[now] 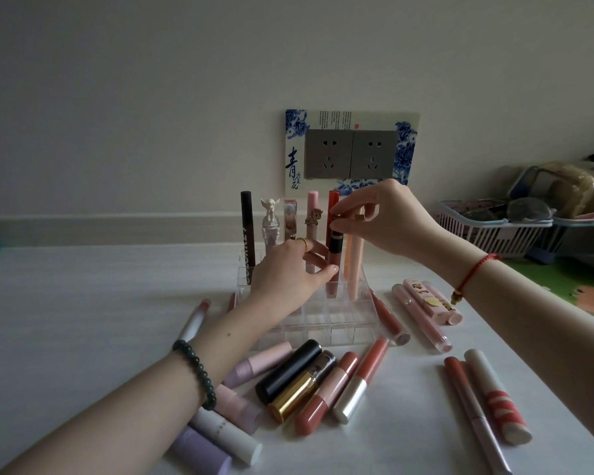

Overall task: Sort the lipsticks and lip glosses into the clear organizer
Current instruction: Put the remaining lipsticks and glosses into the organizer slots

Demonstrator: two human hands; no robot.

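The clear organizer point(326, 323) stands mid-table with several tall lip glosses upright in its back rows. My right hand point(388, 221) pinches the top of a black-capped lip gloss point(334, 248) standing in a back slot beside a peach tube point(354, 265). My left hand point(288, 272) rests on the organizer, with thumb and fingers curled around the lower part of that same gloss. In front of the organizer lie several lipsticks, among them a black one point(288, 371), a gold one point(299, 392) and a coral one point(326, 394).
More tubes lie to the right: two pink ones point(432, 303), a red-patterned white tube point(498, 395) and a thin one point(477, 416). Lilac and white tubes point(220, 437) sit under my left forearm. A white basket point(494, 231) stands at the far right, wall sockets point(350, 154) behind.
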